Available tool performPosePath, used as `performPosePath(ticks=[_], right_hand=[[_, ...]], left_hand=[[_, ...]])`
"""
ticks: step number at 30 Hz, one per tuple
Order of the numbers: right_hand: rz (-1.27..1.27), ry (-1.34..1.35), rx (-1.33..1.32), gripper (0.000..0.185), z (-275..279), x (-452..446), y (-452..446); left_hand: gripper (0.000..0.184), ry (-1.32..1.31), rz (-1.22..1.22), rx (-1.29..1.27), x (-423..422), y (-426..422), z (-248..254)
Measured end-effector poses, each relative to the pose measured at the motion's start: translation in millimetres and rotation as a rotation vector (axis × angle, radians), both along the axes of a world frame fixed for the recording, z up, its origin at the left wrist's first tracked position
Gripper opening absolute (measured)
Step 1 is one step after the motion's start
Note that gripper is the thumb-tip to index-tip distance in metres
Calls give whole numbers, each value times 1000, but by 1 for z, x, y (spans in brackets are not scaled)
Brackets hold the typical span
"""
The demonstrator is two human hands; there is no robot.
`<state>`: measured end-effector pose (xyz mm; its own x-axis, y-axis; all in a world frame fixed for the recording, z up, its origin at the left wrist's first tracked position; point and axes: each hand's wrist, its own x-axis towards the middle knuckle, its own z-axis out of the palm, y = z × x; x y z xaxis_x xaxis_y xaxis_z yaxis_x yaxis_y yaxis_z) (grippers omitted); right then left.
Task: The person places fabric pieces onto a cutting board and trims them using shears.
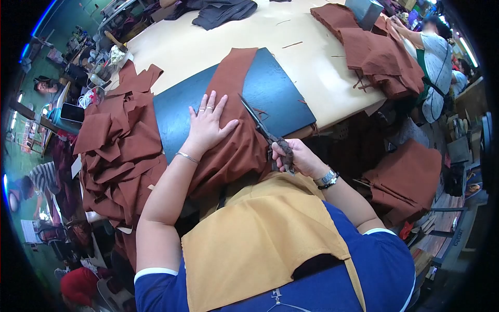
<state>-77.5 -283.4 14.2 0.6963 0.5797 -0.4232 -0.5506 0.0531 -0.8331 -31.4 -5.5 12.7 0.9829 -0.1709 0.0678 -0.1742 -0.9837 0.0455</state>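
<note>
Lying flat with fingers spread, my left hand (210, 125) presses on a rust-brown cloth (231, 78). The cloth runs over a dark blue board (275, 83) and hangs down over the table's near edge toward my lap. My right hand (288, 156) is wrapped round the handles of large scissors (260, 123), whose handles look covered in dark wrapping. The blades point up and left along the cloth's right edge, beside the board. Small brown scraps (260, 112) lie on the board near the blades.
A heap of brown cloth pieces (122, 151) lies at the left. More brown cloth (382, 57) is stacked at the table's right end, near a co-worker (434, 67). Dark cloth (223, 13) lies at the far edge. Another brown pile (408, 179) sits at the lower right.
</note>
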Motion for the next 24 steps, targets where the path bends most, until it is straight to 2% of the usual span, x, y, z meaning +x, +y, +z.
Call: performPosePath(ticks=[8,12,15,16,18,21,22,24], right_hand=[[-38,-50,23,36,-6,-4,3],[-32,-66,15,36,-3,-6,1],[-19,-53,-18,36,1,-5,0],[-25,-46,-6,35,-1,-5,0],[-36,-40,18,35,-6,-5,0],[-29,-46,0,33,-2,-5,-1],[-33,-41,-3,33,-2,-4,-1],[-18,-39,-31,34,5,-3,0]], left_hand=[[78,13,70,-26,-11,-13,0],[62,-59,113,-65,-15,-21,0],[43,27,52,-20,6,-11,38],[43,134,23,86,15,-12,60],[53,-45,-179,223,35,6,51],[66,-98,-309,45,53,24,16],[74,34,-264,45,55,25,5],[72,4,-239,22,48,22,3]])
